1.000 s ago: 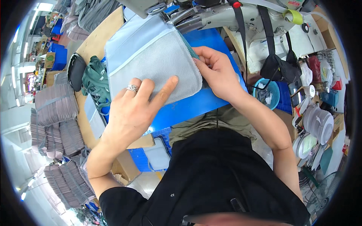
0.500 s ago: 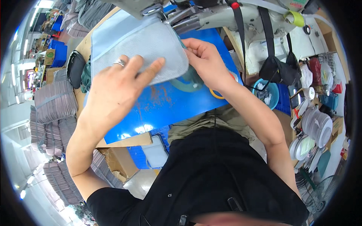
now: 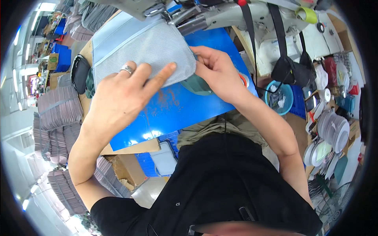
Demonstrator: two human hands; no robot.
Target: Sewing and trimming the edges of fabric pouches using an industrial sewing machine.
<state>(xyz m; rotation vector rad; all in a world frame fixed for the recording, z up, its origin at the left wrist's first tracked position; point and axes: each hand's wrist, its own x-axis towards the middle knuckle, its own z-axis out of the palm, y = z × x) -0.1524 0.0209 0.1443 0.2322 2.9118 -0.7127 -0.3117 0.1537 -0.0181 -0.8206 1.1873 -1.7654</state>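
A pale grey fabric piece [image 3: 138,45] with a mesh pocket and rounded corner lies under the sewing machine's presser area [image 3: 165,15]. My left hand [image 3: 120,94] rests on it with fingers apart, index fingertip on the mesh, a silver ring on one finger. My right hand [image 3: 216,72] pinches the right edge near the corner; what is between the fingertips is partly hidden. A dark green strip [image 3: 197,86] lies below that corner on the blue board [image 3: 177,110]. An orange-rimmed roll [image 3: 244,80] peeks from behind my right hand.
The machine arm [image 3: 228,19] spans the top. A black hanging pouch [image 3: 293,70] and cyan basket [image 3: 278,98] are at right, with white spools [image 3: 330,133] beyond. Grey bundled stacks [image 3: 59,106], a black bundle [image 3: 80,74] and cardboard box [image 3: 126,169] are at left.
The fabric piece and both hands have shifted left since a second ago, uncovering more blue board and the green strip. My right hand has dropped slightly in the last half second.
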